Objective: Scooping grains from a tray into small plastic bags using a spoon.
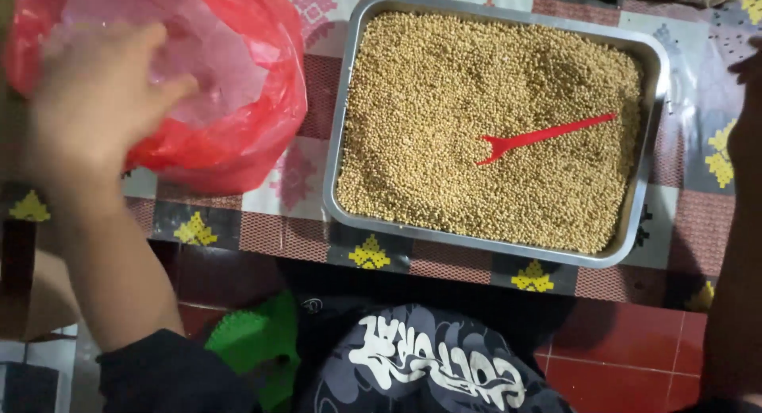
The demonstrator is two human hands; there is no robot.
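My left hand [95, 103] rests on a red plastic bag [238, 135] at the upper left, fingers spread on its pale, translucent top; whether it grips the plastic I cannot tell. A rectangular metal tray [337, 127] to the right is full of small tan beans [444, 111]. A red plastic scoop [540, 135] lies half buried in the beans, handle pointing right. My right hand [746, 119] shows only as a dark edge at the far right, beside the tray, and its fingers are hidden.
A patterned cloth [278, 222] in maroon, grey and yellow covers the table under the bag and tray. Below the table edge are my dark printed clothing [429, 365], a green object [254, 341] and red floor tiles [619, 357].
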